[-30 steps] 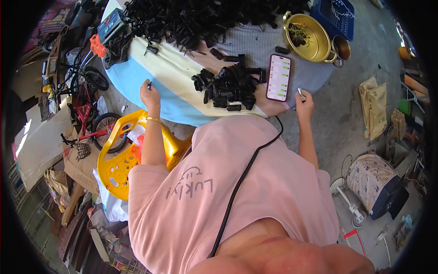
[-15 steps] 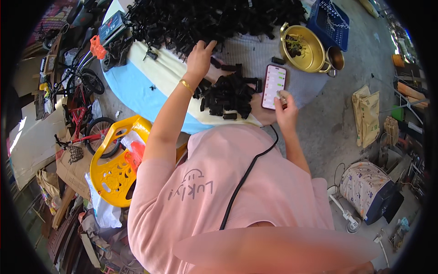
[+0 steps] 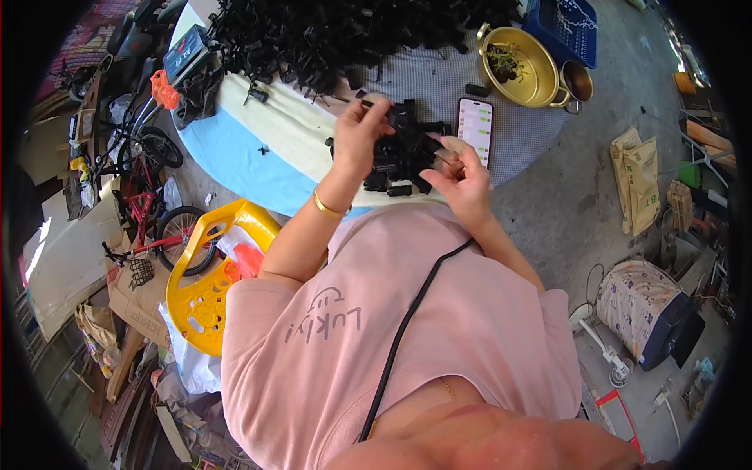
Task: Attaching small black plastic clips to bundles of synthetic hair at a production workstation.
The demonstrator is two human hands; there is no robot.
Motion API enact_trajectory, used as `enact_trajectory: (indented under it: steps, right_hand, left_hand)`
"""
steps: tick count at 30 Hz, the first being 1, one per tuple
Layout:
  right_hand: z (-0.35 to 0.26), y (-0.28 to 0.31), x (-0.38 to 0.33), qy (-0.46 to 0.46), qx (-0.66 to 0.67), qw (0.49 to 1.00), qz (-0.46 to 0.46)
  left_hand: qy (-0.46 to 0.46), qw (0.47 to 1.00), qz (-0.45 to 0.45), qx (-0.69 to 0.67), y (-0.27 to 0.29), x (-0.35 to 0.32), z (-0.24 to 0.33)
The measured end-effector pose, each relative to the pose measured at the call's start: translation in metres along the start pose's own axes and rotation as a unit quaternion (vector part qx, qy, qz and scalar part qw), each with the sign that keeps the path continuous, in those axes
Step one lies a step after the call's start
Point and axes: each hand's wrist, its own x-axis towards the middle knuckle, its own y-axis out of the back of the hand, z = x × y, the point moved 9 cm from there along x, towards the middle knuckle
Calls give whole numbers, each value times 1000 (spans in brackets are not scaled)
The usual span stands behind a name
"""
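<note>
My left hand (image 3: 359, 141), a gold bangle at its wrist, is raised over the table with thumb and fingertips pinched. A small black plastic part (image 3: 366, 103) shows at those fingertips. To its right my right hand (image 3: 468, 184) is curled, thumb and fingers drawn toward each other over the edge of a smaller heap of black plastic parts (image 3: 398, 160). What it grips, if anything, is too small to make out. A large pile of similar black parts (image 3: 329, 39) covers the far side of the table. The phone (image 3: 475, 125), its screen lit, lies just beyond my right hand.
Far right on the cloth-covered table (image 3: 290, 176) stand a gold-coloured pot (image 3: 540, 82) holding plant sprigs, a blue plastic basket (image 3: 583, 47) and a small metal cup (image 3: 577, 82). A digital scale (image 3: 186, 53) sits far left. Beside my left arm is a yellow plastic chair (image 3: 200, 313).
My left hand has come back from the large pile toward me, now pinching a small black part. My right hand has left the phone and moved left to the smaller heap.
</note>
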Motion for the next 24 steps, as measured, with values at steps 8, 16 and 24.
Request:
enact_trajectory:
  steps: [8, 16, 24]
  right_hand:
    - [-22, -14, 11, 45, 15, 999, -21]
    - [-15, -41, 1, -44, 164, 947, -271]
    - [-11, -43, 0, -89, 20, 966, -242]
  left_hand:
    - [11, 994, -75, 84, -11, -68, -3]
    - [112, 936, -321, -97, -27, -101, -7]
    - [224, 906, -348, -83, -39, -105, -6]
